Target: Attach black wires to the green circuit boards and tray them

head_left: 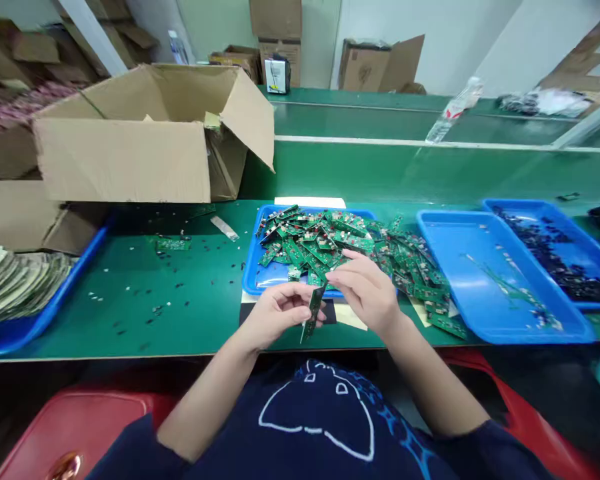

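The work looks partway along. A big heap of green boards lies in the middle blue tray and more spill off to its right, while just one green board is up in the hands. Lots seem left, but the heap does not show which boards are done.

Now the counting, big things first. There is one long green worktop. One large open cardboard box stands far left. Two red seats show at the near side, a left seat and a right seat. There are four blue trays: the middle one; a left tray with a stack of pale sheets, too many to count; a right tray with a few thin green strips; and a far-right tray full of little black bits, also too many to count. Two clear bottles are at the far side, one right and one left.

There are two hands. The left hand pinches the one board in its fingers, tilted, at the near edge of the middle tray. The right hand has its fingers bent by the board's top end; whether they grip it, one cannot tell. Smallest are the tiny dark and white crumbs on the worktop, too many to count.
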Motion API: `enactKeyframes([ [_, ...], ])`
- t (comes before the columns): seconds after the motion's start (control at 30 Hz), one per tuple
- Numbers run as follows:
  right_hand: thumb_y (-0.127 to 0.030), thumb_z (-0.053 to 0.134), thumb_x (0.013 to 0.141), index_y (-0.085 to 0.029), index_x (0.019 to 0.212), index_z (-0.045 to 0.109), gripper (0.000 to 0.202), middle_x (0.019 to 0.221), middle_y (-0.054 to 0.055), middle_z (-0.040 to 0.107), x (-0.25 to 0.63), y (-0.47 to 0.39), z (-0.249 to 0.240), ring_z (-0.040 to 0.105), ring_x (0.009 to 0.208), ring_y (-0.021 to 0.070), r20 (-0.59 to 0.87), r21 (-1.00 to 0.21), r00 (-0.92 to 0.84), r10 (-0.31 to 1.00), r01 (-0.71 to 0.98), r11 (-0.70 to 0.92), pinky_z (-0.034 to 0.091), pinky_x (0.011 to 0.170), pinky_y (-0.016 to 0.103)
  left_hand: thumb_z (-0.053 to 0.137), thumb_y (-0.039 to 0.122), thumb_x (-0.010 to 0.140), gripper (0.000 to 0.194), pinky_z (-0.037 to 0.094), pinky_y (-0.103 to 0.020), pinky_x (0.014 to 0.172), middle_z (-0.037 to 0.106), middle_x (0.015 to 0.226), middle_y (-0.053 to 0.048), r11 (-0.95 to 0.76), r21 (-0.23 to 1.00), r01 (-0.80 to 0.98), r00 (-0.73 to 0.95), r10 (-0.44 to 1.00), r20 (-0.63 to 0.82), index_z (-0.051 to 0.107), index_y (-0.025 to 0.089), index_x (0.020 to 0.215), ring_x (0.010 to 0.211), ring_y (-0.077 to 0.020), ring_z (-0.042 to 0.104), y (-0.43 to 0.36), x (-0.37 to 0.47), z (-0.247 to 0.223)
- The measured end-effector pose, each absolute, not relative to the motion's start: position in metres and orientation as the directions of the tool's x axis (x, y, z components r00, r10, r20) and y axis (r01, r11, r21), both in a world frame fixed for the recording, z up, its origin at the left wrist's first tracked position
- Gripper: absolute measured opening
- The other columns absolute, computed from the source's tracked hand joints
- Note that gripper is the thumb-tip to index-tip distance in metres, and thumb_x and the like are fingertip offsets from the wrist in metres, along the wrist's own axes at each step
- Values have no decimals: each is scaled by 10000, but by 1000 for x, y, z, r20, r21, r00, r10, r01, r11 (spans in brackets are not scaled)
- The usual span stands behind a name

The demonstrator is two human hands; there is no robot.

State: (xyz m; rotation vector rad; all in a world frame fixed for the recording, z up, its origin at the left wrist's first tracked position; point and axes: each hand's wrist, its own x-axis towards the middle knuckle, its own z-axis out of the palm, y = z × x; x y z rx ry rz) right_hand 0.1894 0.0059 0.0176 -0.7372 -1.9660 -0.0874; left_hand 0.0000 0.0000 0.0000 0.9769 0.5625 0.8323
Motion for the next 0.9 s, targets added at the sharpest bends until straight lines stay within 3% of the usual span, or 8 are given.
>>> enactKeyframes([
  [0.13, -41, 503, 825, -213, 967, 612, 248, 802, 26, 651, 192, 2, 12, 616, 752, 140, 836, -180, -358, 415, 535, 825, 507, 900, 439, 738, 386, 672, 369, 519, -273, 608, 671, 727, -52, 345, 924, -164, 715, 687, -130, 666, 126, 924, 629, -143, 633, 7, -7, 10],
  [0.23, -16, 509, 797, -250, 1160, 550, 433, 906, 42, 653, 191, 0, 9, 627, 833, 162, 853, -228, -309, 421, 505, 832, 489, 922, 460, 715, 318, 710, 280, 514, -295, 691, 644, 819, -48, -29, 1000, 4, 587, 809, 21, 669, 159, 936, 732, -145, 614, 10, -8, 17],
  [0.33, -114, 549, 800, -272, 1374, 330, 634, 1097, 85, 601, 189, -2, 11, 613, 940, 209, 822, -391, -216, 528, 461, 797, 469, 933, 500, 686, 212, 742, 258, 494, -313, 790, 617, 932, -53, -463, 861, 210, 450, 827, 335, 662, 205, 998, 865, -154, 583, 11, -9, 22],
  [0.43, -275, 597, 795, -283, 1375, 336, 635, 1366, 122, 391, 190, -4, 18, 555, 1075, 267, 730, -513, -196, 655, 476, 714, 442, 950, 521, 653, 180, 768, 267, 498, -310, 805, 615, 970, -58, -590, 771, 240, 469, 765, 441, 654, 228, 1031, 903, -155, 578, 11, -10, 23],
  [0.5, -318, 599, 797, -285, 1296, 451, 521, 1380, 102, 389, 191, -5, 22, 522, 1131, 284, 655, -581, -229, 720, 458, 673, 382, 1004, 541, 654, 204, 770, 252, 504, -311, 809, 624, 973, -64, -514, 839, 177, 448, 801, 396, 657, 218, 1022, 909, -161, 589, 10, -10, 22],
  [0.6, -367, 518, 848, -273, 1283, 456, 449, 1256, 88, 533, 194, -4, 22, 538, 1131, 268, 579, -741, -185, 794, 288, 607, 385, 1012, 529, 650, 295, 778, 275, 538, -315, 752, 653, 908, -65, -159, 982, -99, 414, 891, 186, 632, 184, 1030, 821, -167, 637, 6, -9, 21],
  [0.7, -374, 428, 890, -260, 1312, 415, 437, 1233, 90, 557, 197, -1, 22, 575, 1090, 234, 544, -825, -34, 839, 158, 542, 468, 950, 465, 669, 334, 760, 331, 568, -313, 686, 666, 864, -44, 206, 912, -355, 455, 890, -25, 603, 184, 1047, 702, -150, 664, 0, -6, 22],
  [0.9, -249, 539, 838, -251, 1161, 574, 326, 1216, 67, 579, 197, 0, 50, 517, 1167, 223, 593, -714, -83, 801, 407, 570, 405, 1002, 473, 705, 304, 730, 386, 576, -308, 707, 682, 844, -39, 395, 808, -436, 514, 847, -137, 601, 168, 1076, 726, -162, 682, -9, -1, 29],
])
